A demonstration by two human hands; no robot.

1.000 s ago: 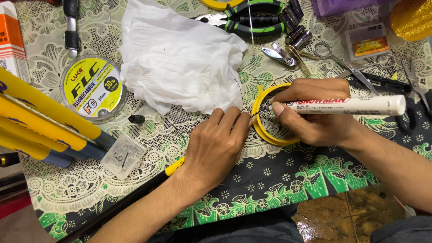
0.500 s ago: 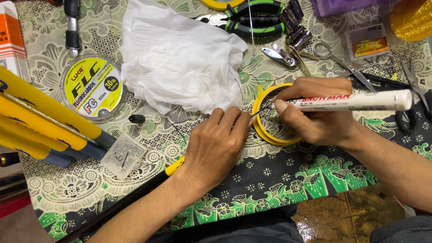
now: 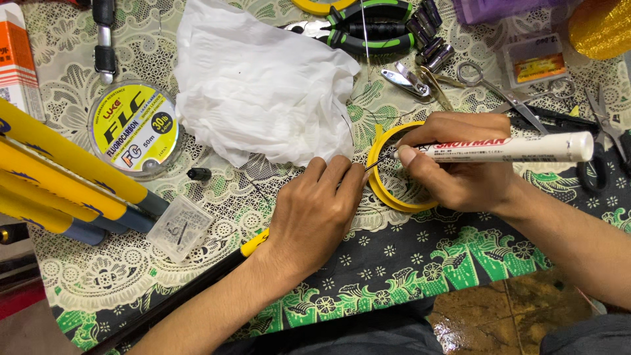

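The right hand (image 3: pixel 460 174) gripped a white marker pen (image 3: pixel 506 149), its barrel lying level and pointing toward 3 o'clock, its tip toward 9 o'clock. The tip met a thin dark rod (image 3: pixel 380 160) over a yellow tape ring (image 3: pixel 384 197), which lay flat on the patterned tablecloth (image 3: pixel 420 263) under that hand. The left hand (image 3: pixel 315 213) rested palm down at 9 o'clock of the ring, fingers curled, fingertips pressing the thin rod's end; whether it pinched the rod could not be determined. A black, yellow-banded rod (image 3: pixel 197 283) passed beneath the left wrist toward 7 o'clock. A crumpled white tissue (image 3: pixel 263 79) lay at 11 o'clock of the ring, with a fishing-line spool (image 3: pixel 135 128) farther toward 9 o'clock.
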